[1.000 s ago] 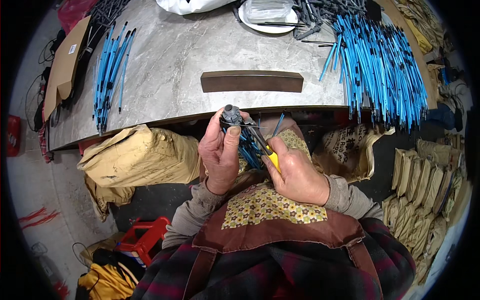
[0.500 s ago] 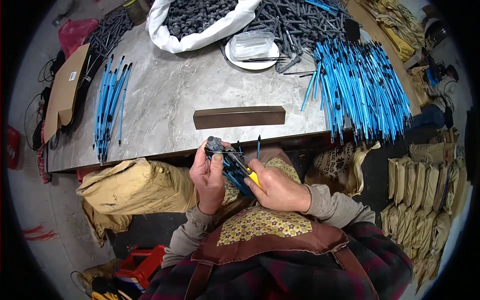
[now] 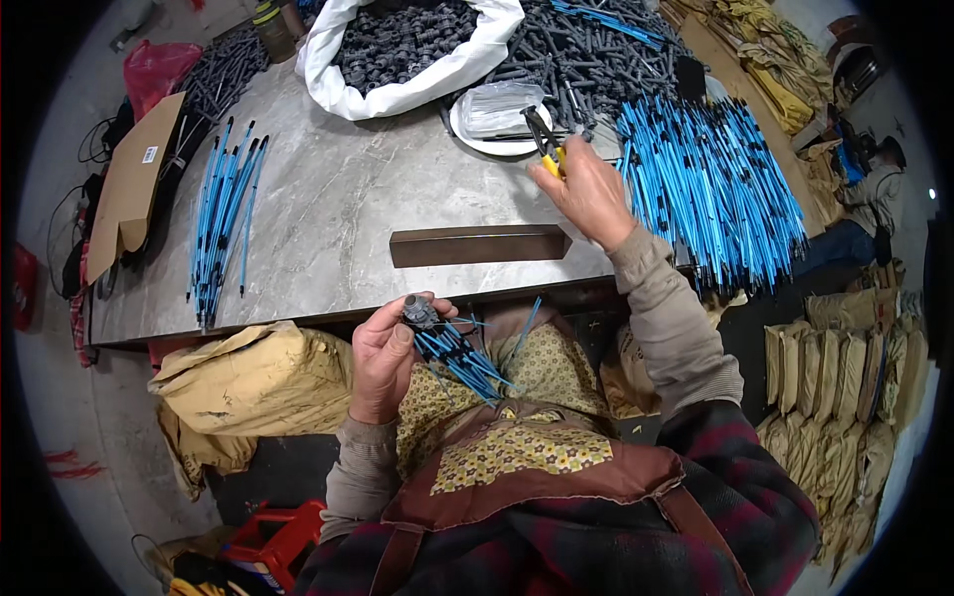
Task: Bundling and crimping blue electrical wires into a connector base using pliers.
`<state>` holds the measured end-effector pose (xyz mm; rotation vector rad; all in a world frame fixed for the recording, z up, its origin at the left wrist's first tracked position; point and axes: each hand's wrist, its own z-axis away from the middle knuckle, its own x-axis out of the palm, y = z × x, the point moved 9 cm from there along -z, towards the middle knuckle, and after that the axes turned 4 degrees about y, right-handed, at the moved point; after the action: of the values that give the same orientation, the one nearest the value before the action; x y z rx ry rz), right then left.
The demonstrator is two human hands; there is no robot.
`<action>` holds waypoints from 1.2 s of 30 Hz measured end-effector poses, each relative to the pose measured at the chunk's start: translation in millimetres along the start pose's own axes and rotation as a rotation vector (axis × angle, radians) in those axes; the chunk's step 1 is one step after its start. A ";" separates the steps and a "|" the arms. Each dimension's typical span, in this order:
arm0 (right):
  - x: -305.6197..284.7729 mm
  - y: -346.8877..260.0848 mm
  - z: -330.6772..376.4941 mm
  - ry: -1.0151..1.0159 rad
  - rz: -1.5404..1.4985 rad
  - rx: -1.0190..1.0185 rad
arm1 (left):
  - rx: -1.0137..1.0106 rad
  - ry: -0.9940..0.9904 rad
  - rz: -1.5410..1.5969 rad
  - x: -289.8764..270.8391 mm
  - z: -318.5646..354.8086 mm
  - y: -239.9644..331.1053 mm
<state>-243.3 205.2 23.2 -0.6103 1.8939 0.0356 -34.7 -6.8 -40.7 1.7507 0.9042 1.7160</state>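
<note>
My left hand [image 3: 381,370] is closed around a dark grey ribbed plastic fitting [image 3: 421,312], held over my lap just off the table's front edge. Thin blue rods with black ends [image 3: 462,363] lie beneath it on my apron; whether any join the fitting I cannot tell. Out over the table, my right hand [image 3: 588,194] grips pliers [image 3: 545,139] with yellow handles, their dark jaws pointing up and away. The jaws are over the right rim of a white plate [image 3: 487,147], which carries a clear plastic packet [image 3: 502,107] and thin dark sticks.
Across the table's front lies a dark brown bar [image 3: 477,246]. Behind it, a white sack [image 3: 348,101] holds grey fittings, with a heap of grey parts [image 3: 596,65] alongside. Blue rods are piled at right [image 3: 711,189] and bunched at left [image 3: 221,214], near a cardboard piece [image 3: 134,189].
My right hand has carried the pliers away from the fitting, forward and right to the plate. My left hand keeps the fitting, slightly lower, and the blue rods on my lap show more fully.
</note>
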 end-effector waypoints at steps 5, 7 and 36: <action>31.7 12.1 -28.3 -0.010 0.131 0.052 | -0.015 -0.027 -0.031 -9.7 -3.8 -1.2; 31.2 8.0 -21.2 -0.069 0.138 0.083 | -0.039 -0.006 -0.038 -13.0 -4.1 -2.6; -80.7 -122.5 176.1 0.359 -0.613 -0.297 | -0.013 0.078 -0.246 70.7 -5.2 0.2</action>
<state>-17.1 184.4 53.7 -1.4593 1.9752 -0.2052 -41.7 46.6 5.4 1.5029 1.0912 1.6340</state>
